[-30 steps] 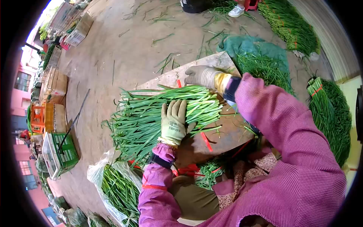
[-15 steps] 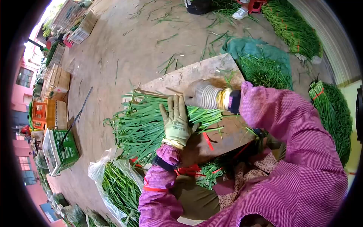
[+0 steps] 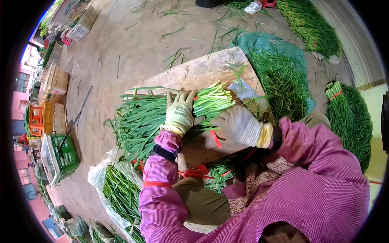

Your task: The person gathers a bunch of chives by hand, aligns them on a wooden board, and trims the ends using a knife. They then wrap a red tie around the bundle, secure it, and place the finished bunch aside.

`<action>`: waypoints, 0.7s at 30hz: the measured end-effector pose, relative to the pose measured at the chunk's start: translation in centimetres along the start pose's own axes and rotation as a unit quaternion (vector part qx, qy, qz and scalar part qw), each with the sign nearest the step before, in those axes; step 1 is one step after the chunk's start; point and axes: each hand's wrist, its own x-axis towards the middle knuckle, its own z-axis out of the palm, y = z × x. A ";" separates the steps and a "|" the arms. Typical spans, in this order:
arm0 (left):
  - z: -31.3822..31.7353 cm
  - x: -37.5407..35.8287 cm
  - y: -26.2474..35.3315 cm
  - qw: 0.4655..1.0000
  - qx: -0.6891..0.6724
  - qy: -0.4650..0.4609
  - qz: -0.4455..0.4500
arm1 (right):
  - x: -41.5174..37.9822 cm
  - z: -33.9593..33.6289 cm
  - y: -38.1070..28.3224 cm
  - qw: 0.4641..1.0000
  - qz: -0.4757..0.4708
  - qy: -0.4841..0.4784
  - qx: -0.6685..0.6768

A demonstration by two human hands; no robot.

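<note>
A large bundle of long green stalks (image 3: 139,117) lies across a worn board (image 3: 194,75), its pale cut ends toward the right. My left hand (image 3: 179,113), in a light glove, presses on the bundle and is wrapped over its top. My right hand (image 3: 239,125), in a striped glove, is beside the pale ends, smeared by motion; whether it holds anything is unclear. A flat bluish-grey blade (image 3: 245,92) lies on the board behind it. A red strip (image 3: 215,138) lies at the board's near part.
A clear bag of greens (image 3: 121,190) stands at the lower left. Greens on a teal sheet (image 3: 302,60) are beyond the board. Tied bundles (image 3: 336,101) lie at the right. A green crate (image 3: 65,156) is at the left. A person's shoe (image 3: 253,7) shows at the top.
My right hand has moved down toward me, away from the board's far side. The pale ends and the flat blade now show. The view has shifted slightly.
</note>
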 end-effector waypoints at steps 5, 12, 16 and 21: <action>-0.4 0.4 0.2 0.999 0.015 -0.029 -0.019 | -5.3 5.4 -4.4 0.997 -0.013 -0.072 -0.007; 0.2 0.0 0.5 0.999 0.027 0.019 -0.019 | 0.9 4.9 -1.9 0.959 0.117 0.130 0.221; 0.3 -0.3 1.5 0.999 0.000 0.029 -0.043 | 4.4 2.0 0.1 0.797 0.348 0.118 0.479; -0.1 -0.8 2.5 0.990 -0.073 -0.090 -0.085 | 3.8 2.9 0.8 0.831 0.366 0.085 0.409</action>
